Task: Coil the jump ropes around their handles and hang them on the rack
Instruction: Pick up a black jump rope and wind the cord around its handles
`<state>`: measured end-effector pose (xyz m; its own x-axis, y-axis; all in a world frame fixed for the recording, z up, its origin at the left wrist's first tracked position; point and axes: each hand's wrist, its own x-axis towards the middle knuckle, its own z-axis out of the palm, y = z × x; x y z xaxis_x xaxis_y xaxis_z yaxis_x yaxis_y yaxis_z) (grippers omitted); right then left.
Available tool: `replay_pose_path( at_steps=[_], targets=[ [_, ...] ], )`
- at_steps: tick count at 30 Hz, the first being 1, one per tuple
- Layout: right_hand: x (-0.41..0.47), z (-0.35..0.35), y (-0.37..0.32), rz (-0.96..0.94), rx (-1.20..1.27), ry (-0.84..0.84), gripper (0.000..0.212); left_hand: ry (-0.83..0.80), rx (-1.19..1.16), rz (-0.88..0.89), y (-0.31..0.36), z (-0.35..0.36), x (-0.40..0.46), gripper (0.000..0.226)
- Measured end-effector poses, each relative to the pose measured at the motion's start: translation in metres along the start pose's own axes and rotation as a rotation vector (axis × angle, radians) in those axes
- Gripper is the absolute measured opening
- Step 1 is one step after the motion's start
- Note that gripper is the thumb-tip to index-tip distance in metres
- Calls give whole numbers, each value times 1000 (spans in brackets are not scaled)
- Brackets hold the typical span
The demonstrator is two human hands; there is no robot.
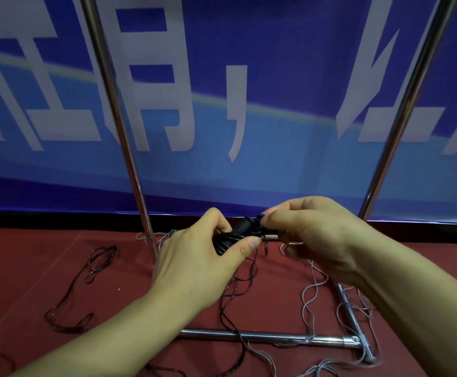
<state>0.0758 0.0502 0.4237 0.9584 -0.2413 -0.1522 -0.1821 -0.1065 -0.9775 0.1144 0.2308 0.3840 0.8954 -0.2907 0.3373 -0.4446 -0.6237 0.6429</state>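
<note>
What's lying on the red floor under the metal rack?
Under the rack, loose grey rope and black rope lie tangled on the red floor. The hands and forearms cover part of it.

Even, soft light; glints on the chrome rack; wide-angle bowing, slight blur throughout.

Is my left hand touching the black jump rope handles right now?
Touching: the head view shows the left hand gripping the black handles, thumb pressed over them.
</note>
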Motion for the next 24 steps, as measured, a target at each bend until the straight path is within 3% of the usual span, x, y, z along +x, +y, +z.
replay_pose_path(
  at_steps=[5,11,18,24],
  targets=[
    [0,-4,7,34,42,28,10,-80,25,4,0,5,0,47],
    [2,-1,17,-19,141,115,12,-281,-168,-7,-2,16,3,34],
    [6,6,17,-88,189,207,11,-220,-27,10,-7,16,9,39],
    [11,12,14,-134,208,281,15,-180,-43,-27,-7,16,8,52]
  ],
)
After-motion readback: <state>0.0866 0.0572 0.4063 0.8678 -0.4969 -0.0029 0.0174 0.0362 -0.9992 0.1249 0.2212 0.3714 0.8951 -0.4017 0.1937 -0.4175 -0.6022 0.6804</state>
